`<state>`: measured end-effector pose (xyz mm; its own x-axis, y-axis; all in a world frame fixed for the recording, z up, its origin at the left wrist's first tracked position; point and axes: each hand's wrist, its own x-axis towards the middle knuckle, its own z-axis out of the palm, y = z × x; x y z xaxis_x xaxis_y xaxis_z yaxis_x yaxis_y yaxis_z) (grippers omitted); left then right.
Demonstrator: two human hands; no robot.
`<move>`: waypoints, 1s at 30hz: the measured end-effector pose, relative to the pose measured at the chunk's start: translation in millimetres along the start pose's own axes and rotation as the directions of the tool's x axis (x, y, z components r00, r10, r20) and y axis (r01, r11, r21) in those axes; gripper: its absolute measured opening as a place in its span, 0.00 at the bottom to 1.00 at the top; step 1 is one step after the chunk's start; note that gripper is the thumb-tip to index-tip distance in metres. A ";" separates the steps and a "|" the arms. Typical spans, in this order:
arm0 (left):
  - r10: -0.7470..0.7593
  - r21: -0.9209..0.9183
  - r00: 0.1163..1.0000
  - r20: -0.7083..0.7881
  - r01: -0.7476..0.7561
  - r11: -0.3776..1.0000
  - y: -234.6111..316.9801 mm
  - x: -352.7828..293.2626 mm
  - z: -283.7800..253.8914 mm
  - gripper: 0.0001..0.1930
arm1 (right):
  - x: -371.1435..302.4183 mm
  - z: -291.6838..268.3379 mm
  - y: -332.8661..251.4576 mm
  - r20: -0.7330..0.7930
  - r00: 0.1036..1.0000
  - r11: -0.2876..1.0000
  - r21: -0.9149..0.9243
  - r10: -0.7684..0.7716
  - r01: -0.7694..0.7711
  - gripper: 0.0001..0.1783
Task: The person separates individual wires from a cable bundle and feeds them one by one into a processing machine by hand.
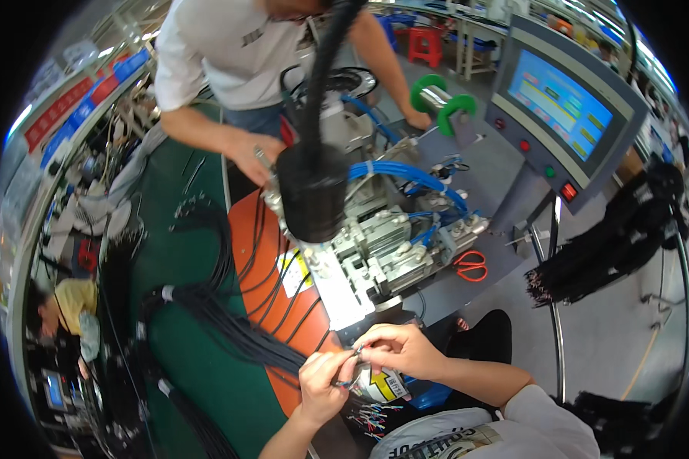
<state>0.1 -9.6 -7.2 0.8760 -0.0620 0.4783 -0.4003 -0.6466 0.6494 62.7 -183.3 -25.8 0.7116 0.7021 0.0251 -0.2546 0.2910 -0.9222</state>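
My left hand (pixel 323 385) is closed in a pinch on the end of a thin cable, low in the middle of the view. Right against it, my right hand (pixel 406 350) pinches the same cable end between thumb and fingers. The tip is too small to make out in detail. A thick bundle of black cables (pixel 241 325) runs across the table to my left hand. Below my hands hang several stripped ends with coloured wires (pixel 371 417). A white label with a yellow arrow (pixel 388 385) shows just under my right hand.
Ahead stands a metal machine (pixel 386 256) with blue air hoses (pixel 409 174); a black lamp head (pixel 311 191) hangs over it. Red-handled scissors (pixel 471 265) lie beside it. A control screen (pixel 560 99) is at right, near hanging black cables (pixel 608 237). A co-worker's hand (pixel 254 157) touches the machine's far side.
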 end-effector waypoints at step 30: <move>-0.043 -0.030 0.998 0.056 0.044 0.999 1.3 0.1 4.3 0.05 | -6.7 8.0 4.0 -0.048 0.932 0.806 -0.519 -0.358 0.283 0.13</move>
<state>0.8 -13.7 -8.9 0.9059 -0.0766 0.4164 -0.3689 -0.6256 0.6874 51.7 -181.6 -26.6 0.7864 0.5190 0.3349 0.3360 0.0956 -0.9370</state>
